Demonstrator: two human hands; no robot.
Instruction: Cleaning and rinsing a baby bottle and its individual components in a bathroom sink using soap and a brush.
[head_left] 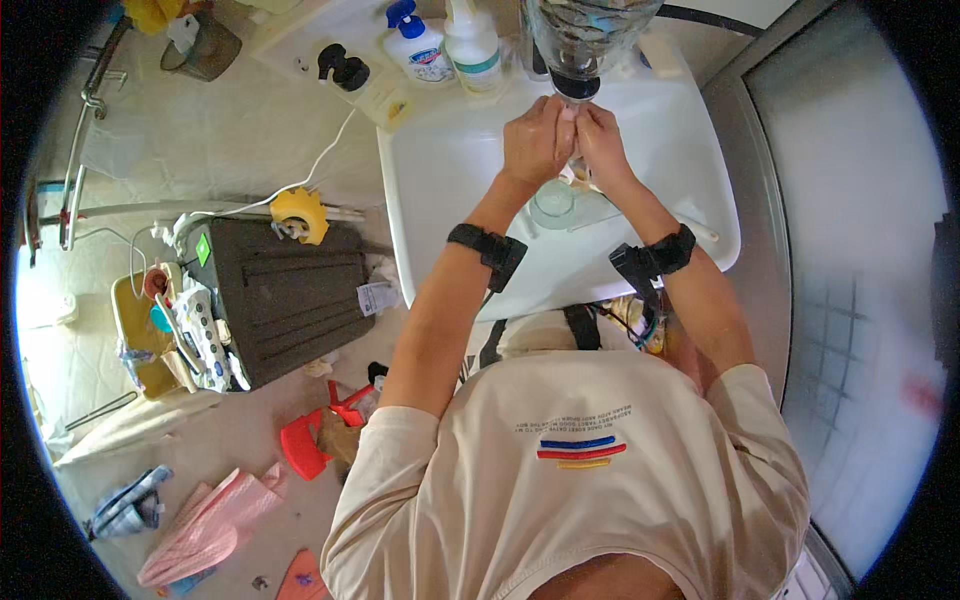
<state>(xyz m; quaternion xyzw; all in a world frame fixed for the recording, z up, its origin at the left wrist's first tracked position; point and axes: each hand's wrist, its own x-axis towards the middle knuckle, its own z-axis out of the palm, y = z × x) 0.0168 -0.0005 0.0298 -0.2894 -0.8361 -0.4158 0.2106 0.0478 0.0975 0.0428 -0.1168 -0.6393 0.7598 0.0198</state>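
At far left a pink cloth (215,525) lies on the floor, near a dark box (295,310) with a yellow roll (300,217) on its edge. Next, along the back of the white sink (440,180), stand a black-topped pump (345,70), a blue-topped bottle (420,55) and a white bottle (472,50). The tap (576,88) blocks the space just beyond the hands; a white stick (698,225) lies to their right, then a frosted door (865,190). The left hand (537,140) and right hand (602,148) meet beneath the tap, fingers curled together; what they pinch, I cannot tell. The glass (552,205) sits in the sink, near the left fingers, on the body's side.
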